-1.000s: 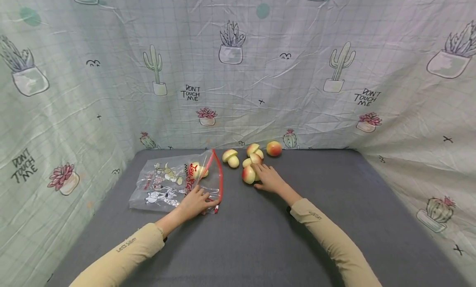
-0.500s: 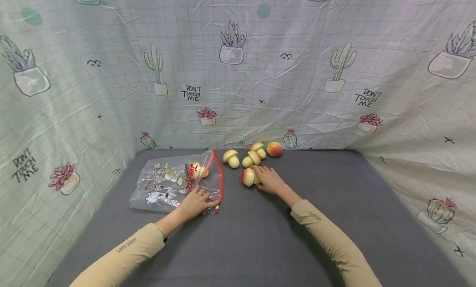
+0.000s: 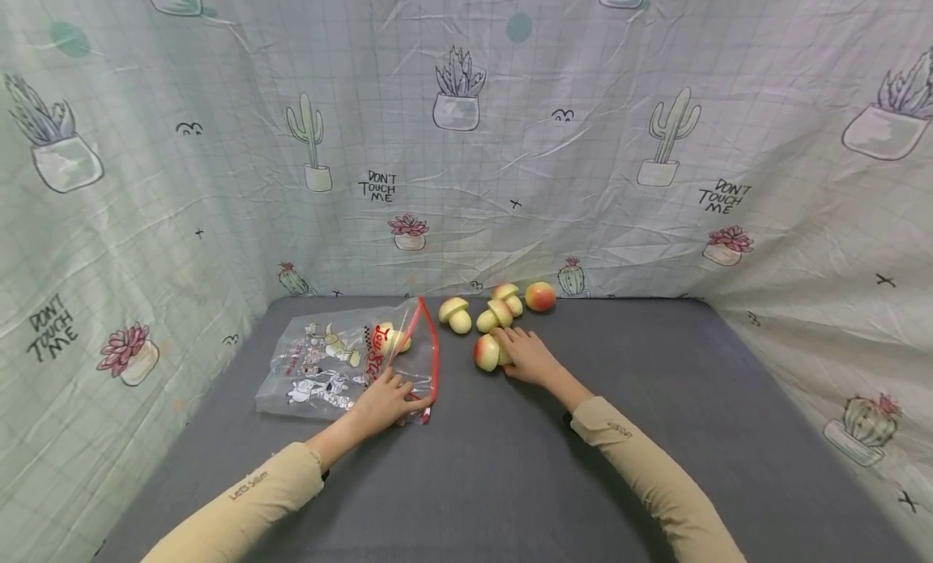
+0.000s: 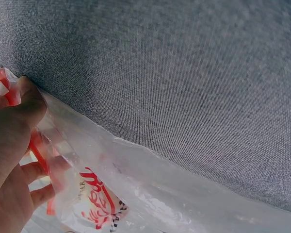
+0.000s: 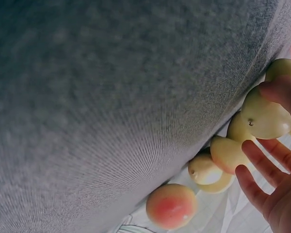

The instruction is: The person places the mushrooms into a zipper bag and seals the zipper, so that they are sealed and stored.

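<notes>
The left hand (image 3: 382,403) pinches the clear bag (image 3: 279,394) at its red-edged mouth — one mushroom (image 3: 391,340) showing through the plastic — while the right hand (image 3: 530,357), to the bag's right, grips a red-tinged mushroom (image 3: 487,353), loose mushrooms (image 3: 497,313) lying right of the bag's far corner.

We see a clear, printed bag (image 3: 337,364) with a red edge and, right of it, a yellow-red mushroom (image 3: 487,352) lying sideways, cap bagward.
</notes>
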The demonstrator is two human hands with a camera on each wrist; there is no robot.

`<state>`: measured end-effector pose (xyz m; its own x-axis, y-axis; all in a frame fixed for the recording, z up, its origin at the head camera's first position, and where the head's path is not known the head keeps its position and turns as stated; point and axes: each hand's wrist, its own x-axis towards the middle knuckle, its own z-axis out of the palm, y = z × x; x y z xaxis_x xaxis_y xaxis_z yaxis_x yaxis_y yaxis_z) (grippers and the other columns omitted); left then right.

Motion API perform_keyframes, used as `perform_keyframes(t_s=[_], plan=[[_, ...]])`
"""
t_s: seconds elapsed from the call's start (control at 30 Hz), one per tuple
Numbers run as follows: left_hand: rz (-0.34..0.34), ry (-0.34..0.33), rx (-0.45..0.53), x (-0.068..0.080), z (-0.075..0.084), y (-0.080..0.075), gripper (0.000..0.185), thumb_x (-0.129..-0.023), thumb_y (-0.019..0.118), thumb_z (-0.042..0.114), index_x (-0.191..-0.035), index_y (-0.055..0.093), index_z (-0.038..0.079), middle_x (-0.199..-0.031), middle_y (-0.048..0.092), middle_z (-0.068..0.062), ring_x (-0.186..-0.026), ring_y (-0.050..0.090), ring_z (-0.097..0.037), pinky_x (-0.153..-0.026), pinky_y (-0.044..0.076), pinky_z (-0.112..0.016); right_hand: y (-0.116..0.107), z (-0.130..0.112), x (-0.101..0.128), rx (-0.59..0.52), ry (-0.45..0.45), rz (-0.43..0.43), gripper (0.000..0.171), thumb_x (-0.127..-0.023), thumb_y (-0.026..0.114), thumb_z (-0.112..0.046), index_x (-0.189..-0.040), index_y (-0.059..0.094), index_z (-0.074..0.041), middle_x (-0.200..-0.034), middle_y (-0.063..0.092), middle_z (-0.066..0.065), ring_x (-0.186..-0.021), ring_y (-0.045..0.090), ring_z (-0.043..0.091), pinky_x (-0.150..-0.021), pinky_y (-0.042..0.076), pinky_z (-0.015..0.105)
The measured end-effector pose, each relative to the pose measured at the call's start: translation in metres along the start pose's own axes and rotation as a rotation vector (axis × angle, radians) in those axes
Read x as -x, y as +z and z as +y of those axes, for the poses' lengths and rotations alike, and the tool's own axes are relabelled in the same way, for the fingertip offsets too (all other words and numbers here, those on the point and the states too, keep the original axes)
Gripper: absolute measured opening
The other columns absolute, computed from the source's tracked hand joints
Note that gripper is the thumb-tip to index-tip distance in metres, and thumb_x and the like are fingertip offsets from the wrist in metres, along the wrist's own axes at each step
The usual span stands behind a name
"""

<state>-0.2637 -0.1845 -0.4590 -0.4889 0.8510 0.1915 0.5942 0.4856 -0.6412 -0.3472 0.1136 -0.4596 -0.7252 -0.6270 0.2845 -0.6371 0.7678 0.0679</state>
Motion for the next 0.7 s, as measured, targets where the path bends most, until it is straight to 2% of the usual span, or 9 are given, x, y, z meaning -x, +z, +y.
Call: perform_keyframes(t_s=[0.17,0.4,0.57,0.7], plan=[[-0.005,-0.001,0.002,-0.0003,0.0008,-0.0002,0.056,-0.064,0.062,0.045,-0.118,0.050,0.038,-0.085,0.057,0.003,-0.074,0.052,-0.017,-0.077,0.042,-0.034,0.0012,-0.0011,-0.0007,-0.021,-0.001,-0.015,0.064,-0.071,0.070,-0.020,-0.127,0.039,-0.009,-0.110,0.052,0.009,-0.097,0.051,0.025,-0.072,0.044,0.041],[-0.007,-0.014,0.000,-0.0007,0.0012,-0.0013,0.056,-0.064,0.062,0.045,-0.118,0.051,0.038,-0.086,0.058,0.002,-0.076,0.052,-0.017,-0.079,0.043,-0.036,-0.0007,-0.0038,-0.0034,-0.076,-0.045,0.018,0.063,-0.068,0.071,-0.011,-0.123,0.041,-0.008,-0.109,0.051,0.008,-0.095,0.050,0.024,-0.069,0.045,0.039],[-0.014,-0.017,0.006,0.0000,0.0017,-0.0026,0.055,-0.064,0.063,0.044,-0.117,0.051,0.039,-0.087,0.058,0.002,-0.077,0.053,-0.018,-0.079,0.043,-0.037,-0.0012,-0.0065,-0.0032,-0.064,-0.071,0.032,0.064,-0.067,0.070,-0.011,-0.124,0.041,-0.007,-0.110,0.052,0.009,-0.096,0.049,0.024,-0.069,0.046,0.039],[0.008,-0.017,0.001,0.0002,0.0018,-0.0006,0.055,-0.062,0.064,0.043,-0.115,0.052,0.038,-0.085,0.058,0.001,-0.075,0.052,-0.018,-0.078,0.043,-0.037,-0.0011,-0.0082,-0.0027,-0.049,-0.077,0.021,0.064,-0.069,0.069,-0.014,-0.125,0.040,-0.007,-0.112,0.051,0.009,-0.098,0.049,0.025,-0.070,0.046,0.039]])
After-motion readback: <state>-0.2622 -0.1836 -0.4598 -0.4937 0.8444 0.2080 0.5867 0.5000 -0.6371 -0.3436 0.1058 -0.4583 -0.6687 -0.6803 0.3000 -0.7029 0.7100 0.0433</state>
